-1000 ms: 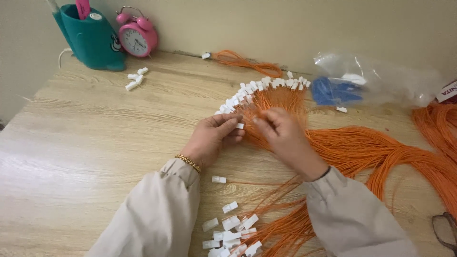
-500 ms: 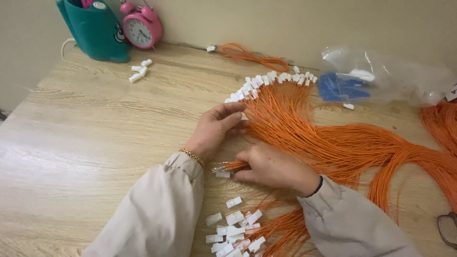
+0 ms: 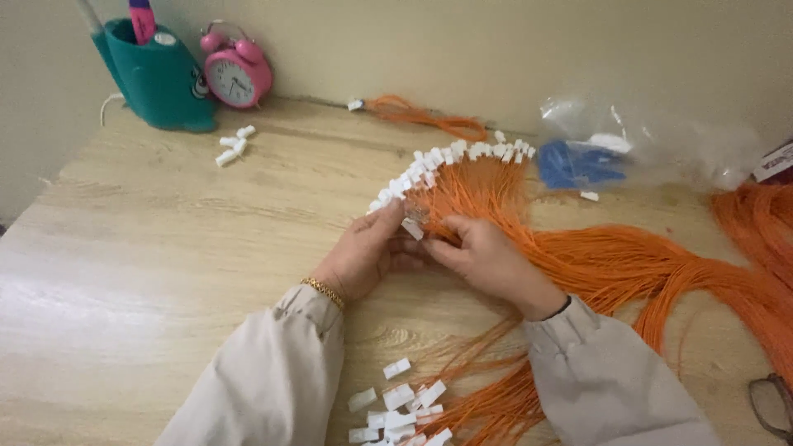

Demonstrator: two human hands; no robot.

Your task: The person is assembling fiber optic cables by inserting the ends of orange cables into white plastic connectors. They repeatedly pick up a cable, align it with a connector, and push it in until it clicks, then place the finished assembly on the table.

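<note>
My left hand (image 3: 363, 256) and my right hand (image 3: 483, 256) meet at the middle of the wooden table (image 3: 165, 248), fingertips pinched together on a small white connector (image 3: 412, 228) at the end of an orange wire. A fan of orange wires (image 3: 496, 194) tipped with a row of white connectors (image 3: 450, 157) spreads just beyond my fingers. The wires run right into a thick orange bundle (image 3: 661, 264). Loose white connectors (image 3: 401, 405) lie between my forearms near the front edge, beside more orange wire ends (image 3: 487, 396).
A teal pen holder (image 3: 157, 78) and a pink alarm clock (image 3: 235, 73) stand at the back left, with a few white connectors (image 3: 233, 144) nearby. A clear plastic bag with blue parts (image 3: 619, 153) lies at the back right. Glasses (image 3: 772, 405) sit at the right edge.
My right hand dropped toward me to the loose wire ends half a second ago, then came back up to the fan of wires, where both hands now pinch a connector.
</note>
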